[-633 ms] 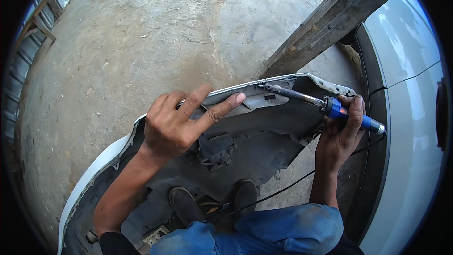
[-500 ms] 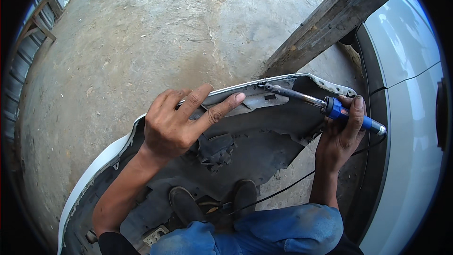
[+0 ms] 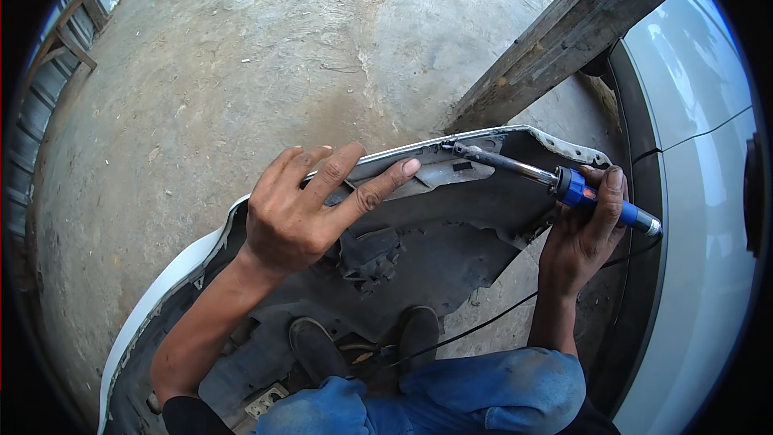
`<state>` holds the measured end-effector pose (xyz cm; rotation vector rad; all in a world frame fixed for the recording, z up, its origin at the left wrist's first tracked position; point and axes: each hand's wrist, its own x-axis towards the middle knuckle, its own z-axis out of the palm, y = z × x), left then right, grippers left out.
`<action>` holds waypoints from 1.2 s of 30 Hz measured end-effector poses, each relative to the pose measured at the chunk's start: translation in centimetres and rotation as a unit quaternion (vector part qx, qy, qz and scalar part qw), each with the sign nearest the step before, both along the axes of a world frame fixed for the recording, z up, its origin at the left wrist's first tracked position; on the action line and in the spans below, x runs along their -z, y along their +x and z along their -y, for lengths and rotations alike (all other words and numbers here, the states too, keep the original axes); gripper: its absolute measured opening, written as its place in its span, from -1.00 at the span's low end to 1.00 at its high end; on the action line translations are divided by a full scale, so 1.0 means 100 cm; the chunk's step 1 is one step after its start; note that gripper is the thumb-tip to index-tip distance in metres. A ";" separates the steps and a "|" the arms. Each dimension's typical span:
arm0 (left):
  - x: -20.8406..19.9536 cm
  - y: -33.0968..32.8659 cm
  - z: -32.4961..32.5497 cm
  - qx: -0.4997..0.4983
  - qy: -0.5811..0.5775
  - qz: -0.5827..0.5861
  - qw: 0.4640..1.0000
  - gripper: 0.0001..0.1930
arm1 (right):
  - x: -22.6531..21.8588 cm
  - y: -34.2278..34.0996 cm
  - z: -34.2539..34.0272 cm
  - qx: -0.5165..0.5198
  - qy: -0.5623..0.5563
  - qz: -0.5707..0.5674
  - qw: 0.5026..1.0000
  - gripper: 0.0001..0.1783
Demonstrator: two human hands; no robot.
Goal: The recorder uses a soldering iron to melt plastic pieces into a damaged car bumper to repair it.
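Observation:
My right hand [image 3: 581,250] is closed round the blue handle of a soldering iron [image 3: 570,186], thumb on top. The iron's metal shaft slants up and left, and its dark tip touches the inside of the upper edge of a car bumper [image 3: 451,205]. This bumper is white outside and dark inside, its inner face towards me. Over the same edge, left of the tip, rests my left hand [image 3: 290,213], fingers spread and thumb stretched towards the tip. It is open, though the edge hides part of its contact with the bumper.
A black cord [image 3: 491,321] runs from the iron's end past my knees. A power socket strip [image 3: 266,400] lies by my left knee. Beyond the bumper a wooden post [image 3: 555,40] leans over the concrete floor [image 3: 241,56]. At right stands a light-coloured car [image 3: 700,193].
The iron's handle has shifted very slightly right with my right hand, its tip staying at the bumper's edge. My left forearm has moved a little outward to the left.

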<state>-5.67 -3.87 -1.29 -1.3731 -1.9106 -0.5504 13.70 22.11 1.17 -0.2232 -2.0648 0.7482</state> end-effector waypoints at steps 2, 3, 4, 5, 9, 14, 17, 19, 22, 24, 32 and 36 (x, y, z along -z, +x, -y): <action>0.000 0.001 0.001 -0.004 -0.004 -0.005 1.000 -0.52 | 0.000 -0.004 0.000 0.035 0.067 0.002 0.997 -0.37; 0.000 0.001 0.000 -0.005 -0.006 -0.009 1.000 -0.53 | 0.001 -0.006 0.000 0.071 0.136 0.006 0.988 -0.39; 0.000 0.001 0.000 -0.005 -0.006 -0.008 1.000 -0.53 | 0.001 -0.004 -0.001 0.071 0.136 0.006 0.988 -0.39; 0.000 0.001 -0.001 -0.010 -0.007 -0.015 1.000 -0.53 | 0.002 0.000 -0.002 0.047 0.040 0.004 0.998 -0.43; 0.002 -0.001 0.001 -0.018 -0.010 -0.029 0.999 -0.52 | 0.000 -0.008 0.007 0.071 0.035 -0.012 0.997 -0.59; 0.002 -0.001 0.002 -0.020 -0.008 -0.024 0.999 -0.51 | -0.004 -0.006 0.005 0.011 -0.104 -0.033 0.994 -0.62; 0.002 -0.001 0.001 -0.018 -0.001 -0.028 0.999 -0.51 | -0.002 -0.003 0.001 -0.003 -0.156 -0.024 0.988 -0.58; 0.003 -0.001 0.000 -0.017 0.004 -0.026 1.000 -0.51 | 0.001 -0.003 -0.001 0.015 -0.104 -0.003 0.994 -0.54; 0.006 0.000 -0.001 -0.021 0.011 -0.025 0.999 -0.51 | 0.002 -0.004 -0.001 0.067 0.100 0.008 0.993 -0.45; 0.007 -0.001 -0.001 -0.026 0.013 -0.025 0.999 -0.51 | 0.001 -0.004 -0.002 0.063 0.126 0.024 0.990 -0.32; 0.005 0.001 0.000 -0.030 0.008 -0.017 0.999 -0.51 | 0.002 0.001 0.001 0.077 0.094 0.036 0.992 -0.25; 0.007 0.001 0.000 -0.036 0.008 -0.022 0.999 -0.51 | 0.002 -0.003 0.001 0.074 0.110 0.028 0.991 -0.24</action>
